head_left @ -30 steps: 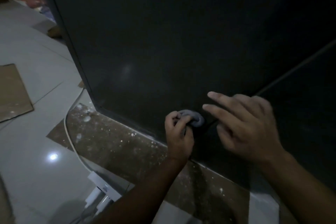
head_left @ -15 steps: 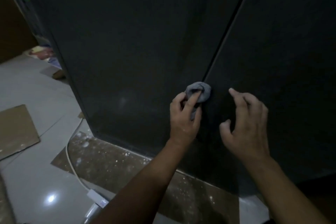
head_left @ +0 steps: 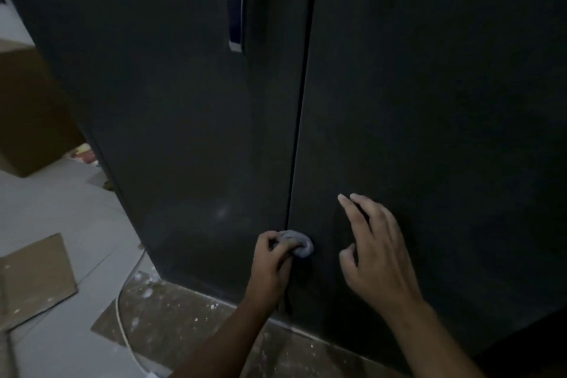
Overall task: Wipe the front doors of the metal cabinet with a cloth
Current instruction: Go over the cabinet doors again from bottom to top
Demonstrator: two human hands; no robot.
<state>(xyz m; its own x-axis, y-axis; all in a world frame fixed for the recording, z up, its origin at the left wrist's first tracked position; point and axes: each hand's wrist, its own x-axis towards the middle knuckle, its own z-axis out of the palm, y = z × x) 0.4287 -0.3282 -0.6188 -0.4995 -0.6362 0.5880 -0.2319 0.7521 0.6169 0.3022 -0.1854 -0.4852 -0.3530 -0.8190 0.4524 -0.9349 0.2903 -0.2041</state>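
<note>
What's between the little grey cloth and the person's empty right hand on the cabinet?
Only bare dark door surface. In the head view, the cloth, bunched in the left hand, sits near the door seam; the right hand is apart from it.

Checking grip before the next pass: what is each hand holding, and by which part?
The left hand grips the bunched grey cloth by its near side, at the door seam. The right hand holds nothing.
</note>
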